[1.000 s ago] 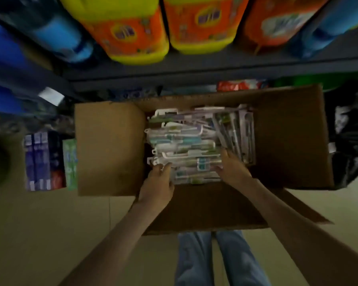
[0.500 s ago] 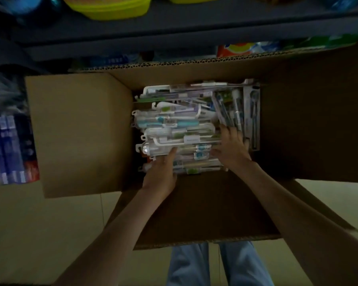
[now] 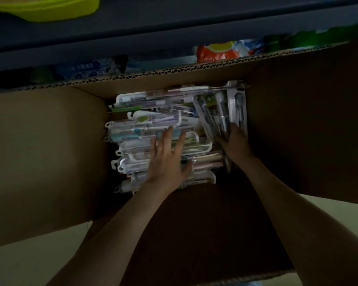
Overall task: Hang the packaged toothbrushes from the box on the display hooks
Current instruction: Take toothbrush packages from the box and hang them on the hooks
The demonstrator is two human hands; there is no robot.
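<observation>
A dim shop aisle, seen from above: a dark grey shelf [image 3: 174, 38] runs across the top of the view, with a yellow-green plastic container [image 3: 43, 7] on it at 11 o'clock. Under the shelf edge, an orange packet [image 3: 215, 51] shows at 1 o'clock and blurred blue packets [image 3: 87, 69] at 10 o'clock. Pale floor [image 3: 29, 265] shows at 7 o'clock and at 4 o'clock.

An open cardboard box [image 3: 46, 151] fills most of the view. Its flaps are folded out toward 9, 3 and 6 o'clock, and its corrugated far edge lies just below the shelf.

The packaged toothbrushes [image 3: 145, 129] lie in the middle of the box. Most are stacked flat, their hang tabs pointing toward 9 o'clock. A smaller batch, the upright packs [image 3: 221, 108], stands on edge at the 2 o'clock side of the stack, close to the box's right wall.

Both bare forearms reach in from 6 o'clock. The left hand [image 3: 165, 164] rests palm down on the flat stack. Its grip is spread wide, with straight fingers [image 3: 167, 135] touching the top packs and curled round none of them.

The right hand [image 3: 237, 145] is at 3 o'clock from the left one. It touches the near ends of the upright packs. Its fingers are dark and blurred among them, so I cannot tell whether the grip pinches a pack or only touches.
</observation>
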